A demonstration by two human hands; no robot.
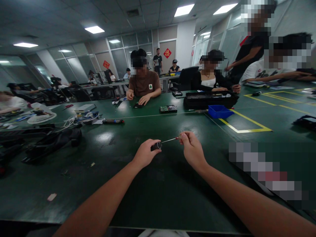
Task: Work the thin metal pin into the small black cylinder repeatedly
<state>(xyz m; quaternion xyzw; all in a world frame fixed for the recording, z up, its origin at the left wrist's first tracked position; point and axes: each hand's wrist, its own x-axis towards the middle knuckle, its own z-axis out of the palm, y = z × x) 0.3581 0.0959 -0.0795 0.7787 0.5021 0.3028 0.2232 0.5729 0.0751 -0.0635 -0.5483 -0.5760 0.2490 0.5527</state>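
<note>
My left hand (145, 152) is closed round a small dark cylinder (157, 145) with a pale end face, held just above the green table (148, 187). My right hand (191, 148) pinches a thin screwdriver (172, 139) with a reddish handle; its metal shaft points left and its tip sits at the end of the cylinder. Both forearms reach in from the bottom edge. The hands are a short gap apart at the table's middle.
Across the table people sit at work; a circuit board (168, 109), a black tray (209, 99) and a blue bin (219, 111) lie near them. A dark tool (113, 121), cables (74, 120) and black bags (51, 141) lie left. Yellow tape (247, 130) marks the right side.
</note>
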